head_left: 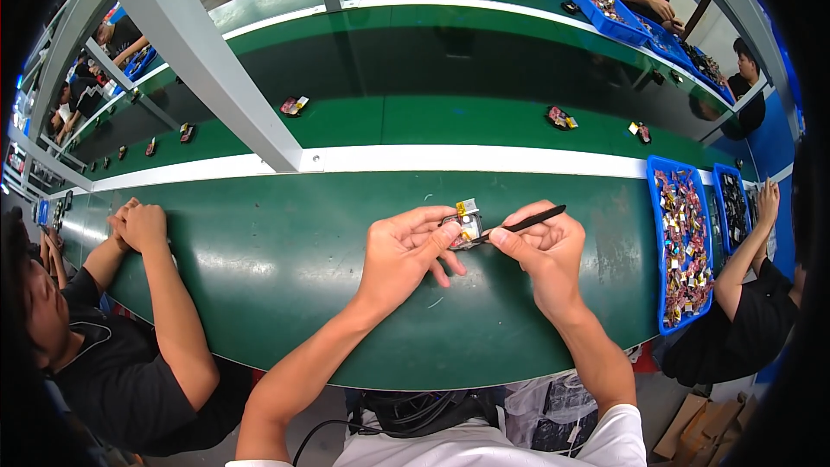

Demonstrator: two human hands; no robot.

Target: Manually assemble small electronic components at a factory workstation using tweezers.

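Over the green bench, my left hand (402,251) grips a small electronic assembly (467,227) between thumb and fingers. The piece has a dark casing, yellow tape and a silvery part standing up at its top. My right hand (548,251) holds a slim black tweezers-like tool (534,220) in a pinch, much as one holds a pen. Its tip reaches the lower right side of the assembly; whether it clasps any part there is too small to tell.
At the right stands a blue tray (662,294) heaped with small parts, a second blue tray (723,175) beyond it. Small assemblies (560,118) lie along the green conveyor behind a white rail (450,158). A grey post (207,60) rises at left. Co-workers sit on both sides and opposite.
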